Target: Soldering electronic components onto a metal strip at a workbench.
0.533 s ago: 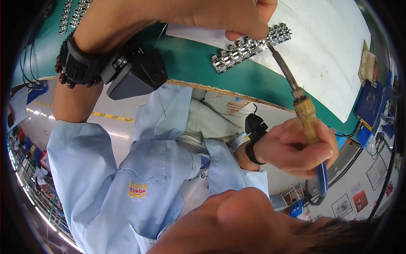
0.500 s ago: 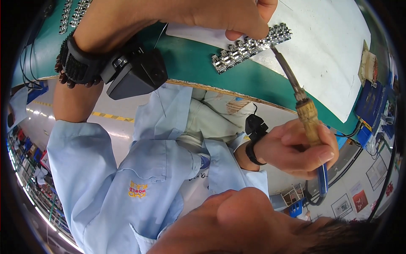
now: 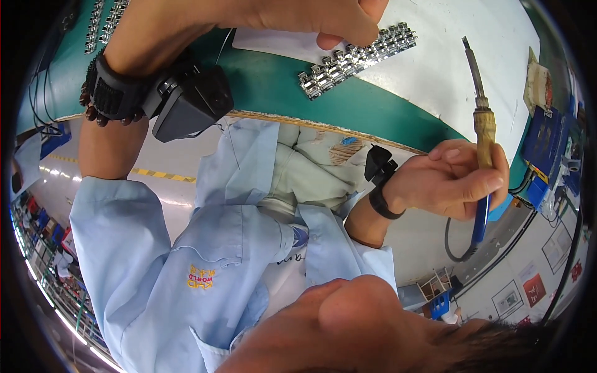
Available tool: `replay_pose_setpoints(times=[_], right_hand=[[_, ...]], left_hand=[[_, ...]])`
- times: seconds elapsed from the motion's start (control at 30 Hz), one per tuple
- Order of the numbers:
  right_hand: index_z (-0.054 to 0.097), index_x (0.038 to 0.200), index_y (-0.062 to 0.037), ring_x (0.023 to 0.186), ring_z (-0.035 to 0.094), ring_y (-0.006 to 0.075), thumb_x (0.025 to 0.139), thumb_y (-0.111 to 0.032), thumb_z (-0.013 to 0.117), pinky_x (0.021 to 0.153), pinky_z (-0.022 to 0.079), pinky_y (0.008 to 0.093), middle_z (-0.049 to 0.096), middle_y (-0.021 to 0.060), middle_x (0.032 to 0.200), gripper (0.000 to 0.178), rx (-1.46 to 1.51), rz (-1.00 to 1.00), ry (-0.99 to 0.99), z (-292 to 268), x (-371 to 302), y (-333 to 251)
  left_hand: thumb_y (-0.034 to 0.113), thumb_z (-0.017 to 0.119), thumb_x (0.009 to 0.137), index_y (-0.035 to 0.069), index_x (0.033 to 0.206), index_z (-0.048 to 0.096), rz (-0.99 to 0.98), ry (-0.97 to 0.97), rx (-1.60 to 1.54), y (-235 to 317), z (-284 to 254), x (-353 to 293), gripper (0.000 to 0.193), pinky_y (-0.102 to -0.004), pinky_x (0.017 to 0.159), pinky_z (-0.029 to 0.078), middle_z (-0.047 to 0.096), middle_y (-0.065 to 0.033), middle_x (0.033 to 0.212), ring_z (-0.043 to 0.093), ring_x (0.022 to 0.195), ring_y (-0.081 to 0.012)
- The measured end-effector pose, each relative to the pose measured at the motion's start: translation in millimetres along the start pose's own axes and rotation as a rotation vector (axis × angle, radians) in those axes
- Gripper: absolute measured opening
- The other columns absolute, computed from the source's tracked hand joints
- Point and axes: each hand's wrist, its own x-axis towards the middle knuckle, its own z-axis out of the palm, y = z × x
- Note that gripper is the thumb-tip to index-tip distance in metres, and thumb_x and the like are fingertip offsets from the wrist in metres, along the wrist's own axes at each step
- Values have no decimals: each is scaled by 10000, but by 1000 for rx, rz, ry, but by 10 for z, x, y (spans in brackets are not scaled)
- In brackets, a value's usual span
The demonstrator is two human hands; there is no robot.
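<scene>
My right hand [image 3: 457, 180] is wrapped round the handle of a soldering iron [image 3: 484, 127]. The iron stands nearly upright in the picture, its dark tip over a white sheet and apart from the metal parts. A strip of shiny metal connectors [image 3: 333, 71] lies slantwise, partly on the green mat and partly on the sheet. Over the strip's far side, my left hand [image 3: 336, 22] has its fingers curled in, thumb low beside the strip. The upper picture edge cuts off some of its fingers, and whatever is between them is hidden.
The white sheet [image 3: 448, 81] covers the right part of the green tabletop [image 3: 267, 84]. More metal strips [image 3: 112, 28] lie far left. At the right edge are a yellowish pad [image 3: 536, 84] and a blue box-shaped unit [image 3: 540, 146] with cables. A black device [image 3: 193, 99] sits on my left wrist.
The soldering iron's tip has left the strip, moving right and away. My right hand has risen in the picture. My left hand and the strip appear shifted slightly left and upward.
</scene>
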Motion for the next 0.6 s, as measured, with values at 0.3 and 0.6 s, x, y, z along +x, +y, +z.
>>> replay_pose_setpoints(times=[0.3,0.6], right_hand=[[561,1077,57,440,436,97,1077,-309,494,408,331,204,529,92,653,372,-5,-36,-21,8,-61,58],[566,1080,52,447,451,107,1062,-303,511,407,340,209,611,149,783,360,2,-17,17,18,-68,67]], left_hand=[[112,651,834,7,668,599,57,92,63,36,96,7,203,-270,482,345,513,24,547,424,511,-60],[113,655,836,4,690,618,-156,7,70,107,47,55,186,-249,490,343,531,42,565,426,519,-46]])
